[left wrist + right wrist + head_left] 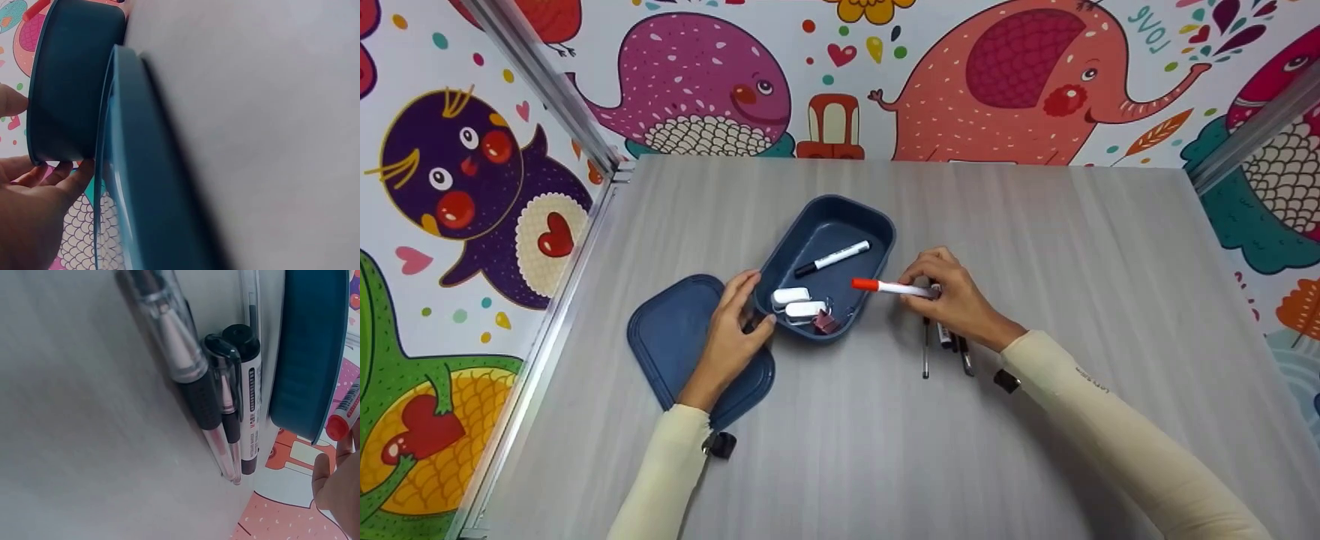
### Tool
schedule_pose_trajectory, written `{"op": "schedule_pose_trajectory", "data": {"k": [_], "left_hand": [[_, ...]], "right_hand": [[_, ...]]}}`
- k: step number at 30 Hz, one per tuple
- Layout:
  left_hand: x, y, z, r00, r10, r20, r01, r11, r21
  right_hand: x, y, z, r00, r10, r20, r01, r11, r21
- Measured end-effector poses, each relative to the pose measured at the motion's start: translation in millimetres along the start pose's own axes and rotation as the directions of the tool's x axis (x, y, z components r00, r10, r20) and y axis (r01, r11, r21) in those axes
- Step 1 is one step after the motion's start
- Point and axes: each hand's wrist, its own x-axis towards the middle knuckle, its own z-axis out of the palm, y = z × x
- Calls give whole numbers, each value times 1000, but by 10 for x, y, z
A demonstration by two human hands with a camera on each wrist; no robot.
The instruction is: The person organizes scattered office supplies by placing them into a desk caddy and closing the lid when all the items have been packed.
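Both cream-sleeved forearms reach up across the grey wood-grain surface (1072, 247). At about 10 o'clock, the left hand (731, 334) lies over the flat dark-blue plastic lid (667, 337), its fingers (739, 289) curled against the near end of the dark-blue oval plastic box (877, 225). At 1 o'clock, the right hand (956, 296) arches, fingers narrowed to pinch a white marker with an orange cap (885, 286) level at the box's right rim. Beneath that hand lie several black pens (945, 345). Inside the box are a black-capped white marker (832, 259) and two white erasers (797, 302).
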Motion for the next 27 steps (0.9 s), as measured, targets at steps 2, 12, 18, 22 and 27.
{"op": "schedule_pose_trajectory", "data": {"k": [2, 12, 18, 22, 27], "left_hand": [[-1, -2, 0, 1000, 6, -2, -6, 1000, 6], [4, -4, 5, 1000, -3, -5, 3, 1000, -5], [5, -13, 2, 1000, -6, -6, 6, 1000, -2], [3, -17, -1, 1000, -9, -5, 9, 1000, -6], [1, -11, -1, 1000, -5, 0, 5, 1000, -15]], "right_hand": [[20, 6, 15, 1000, -9, 2, 9, 1000, 4], [125, 12, 69, 1000, 3, 17, -3, 1000, -17], [206, -2, 84, 999, 24, 25, -23, 1000, -16], [271, -12, 101, 999, 30, 37, -28, 999, -34], [335, -30, 129, 998, 37, 48, -34, 998, -56]]}}
